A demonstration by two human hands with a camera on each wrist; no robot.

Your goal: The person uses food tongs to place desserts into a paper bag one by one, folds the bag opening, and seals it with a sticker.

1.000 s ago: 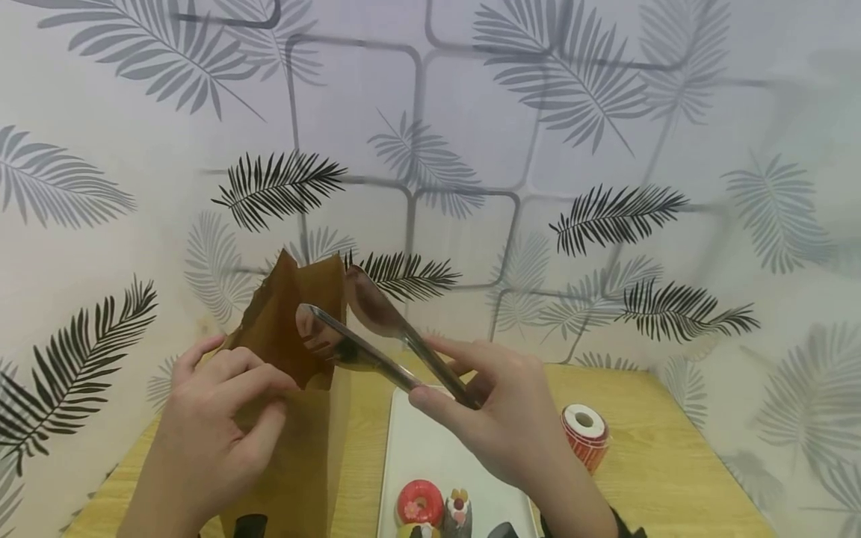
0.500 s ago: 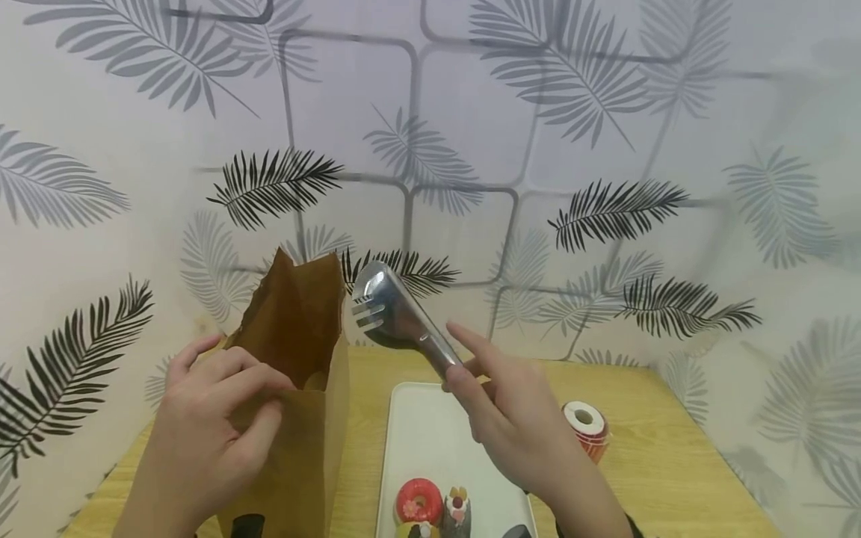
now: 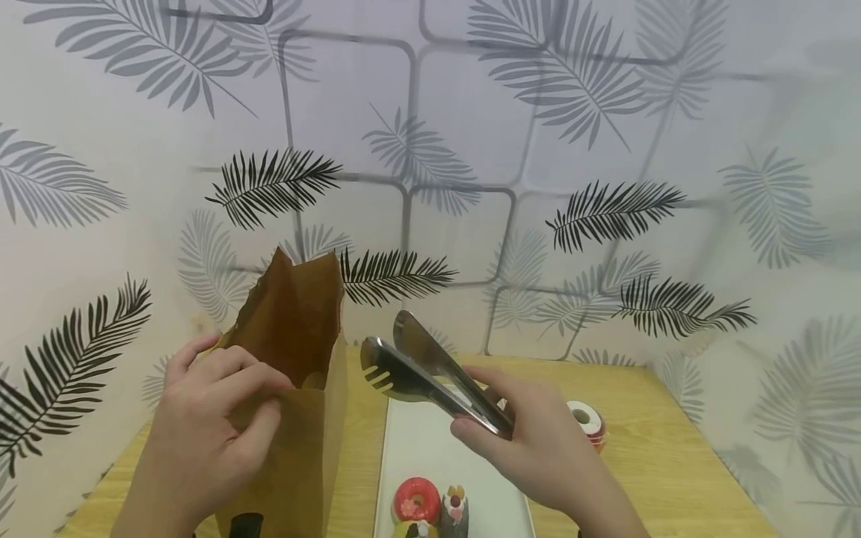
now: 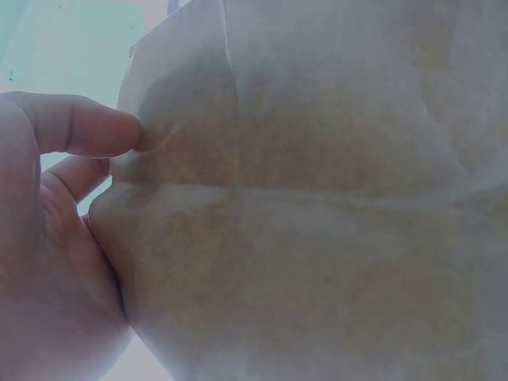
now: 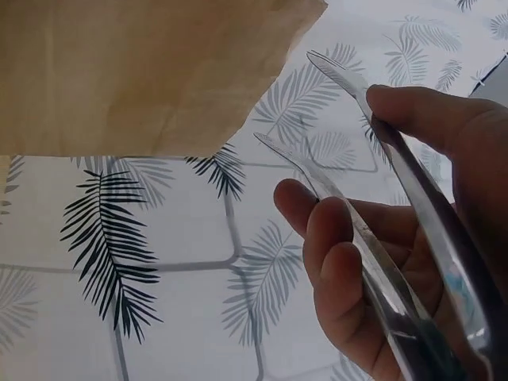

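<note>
A tall brown paper bag (image 3: 303,456) stands on the left with its top gaping. My left hand (image 3: 208,426) grips its near rim, fingers over the edge; in the left wrist view the thumb (image 4: 95,127) lies against the paper (image 4: 302,254). To the right of the bag, my right hand (image 3: 538,437) holds metal serving tongs (image 3: 403,373) in the air above a white tray (image 3: 430,441). The tongs' arms are spread, one tip slotted, and nothing sits between them. In the right wrist view, the thumb lies on one arm of the tongs (image 5: 436,230), curled fingers round the other.
On the tray's near end are a red ring doughnut (image 3: 401,502), a dark cake (image 3: 455,519) with toppings, and a yellowish item (image 3: 406,530) cut off by the frame. A red-and-white roll (image 3: 595,430) stands right of the tray on the wooden table (image 3: 659,448).
The tongs have moved right and down, away from the bag's mouth. Their arms overlapped in the view half a second ago and show apart now. The left hand keeps its place on the bag.
</note>
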